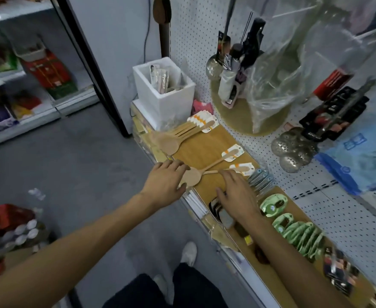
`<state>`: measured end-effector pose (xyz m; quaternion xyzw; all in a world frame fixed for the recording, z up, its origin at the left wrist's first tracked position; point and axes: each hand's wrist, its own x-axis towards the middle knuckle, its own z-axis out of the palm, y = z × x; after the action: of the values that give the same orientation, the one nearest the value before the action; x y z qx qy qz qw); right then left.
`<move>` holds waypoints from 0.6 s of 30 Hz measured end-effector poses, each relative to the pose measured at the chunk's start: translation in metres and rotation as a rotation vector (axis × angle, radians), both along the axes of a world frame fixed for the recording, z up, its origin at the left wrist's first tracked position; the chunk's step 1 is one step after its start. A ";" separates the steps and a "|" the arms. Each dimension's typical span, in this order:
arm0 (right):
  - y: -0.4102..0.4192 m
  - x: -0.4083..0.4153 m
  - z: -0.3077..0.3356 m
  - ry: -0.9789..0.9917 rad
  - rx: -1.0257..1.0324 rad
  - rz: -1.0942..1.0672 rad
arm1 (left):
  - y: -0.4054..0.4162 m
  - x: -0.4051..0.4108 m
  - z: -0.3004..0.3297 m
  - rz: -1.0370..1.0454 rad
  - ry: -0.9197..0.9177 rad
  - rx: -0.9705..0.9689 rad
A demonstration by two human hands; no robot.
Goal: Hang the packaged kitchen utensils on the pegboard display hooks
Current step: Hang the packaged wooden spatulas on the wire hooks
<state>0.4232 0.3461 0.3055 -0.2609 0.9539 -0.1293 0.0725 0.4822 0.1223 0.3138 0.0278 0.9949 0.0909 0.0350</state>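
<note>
On the wooden shelf below the white pegboard, I see 2 wooden spoons lying crossed, their card tags at the far right ends near the board. My left hand lies over the near-left edge of the shelf, fingers loosely spread, fingertips touching the bowl of the nearer spoon but closed on nothing. My right hand lies flat, fingers narrow and extended, its fingertips on the handle of the second spoon; I cannot tell whether it grips it. Farther left, a fanned stack of tagged wooden spoons lies on the shelf just beside a white foam box. Green packaged items lie to the near right, and metal skimmers hang on the pegboard.
</note>
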 end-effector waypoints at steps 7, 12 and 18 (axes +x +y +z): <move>-0.008 -0.067 -0.079 -0.174 0.069 -0.187 | -0.019 -0.082 -0.078 0.031 -0.112 0.015; -0.012 -0.114 -0.154 -0.275 0.097 -0.366 | -0.015 -0.139 -0.152 -0.062 -0.197 0.003; -0.029 -0.165 -0.245 -0.380 0.121 -0.645 | -0.008 -0.212 -0.248 -0.179 -0.241 -0.020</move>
<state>0.2584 0.3171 0.0602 0.0862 0.9625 -0.1351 0.2190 0.2697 0.1145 0.0661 0.1050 0.9778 0.0804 0.1624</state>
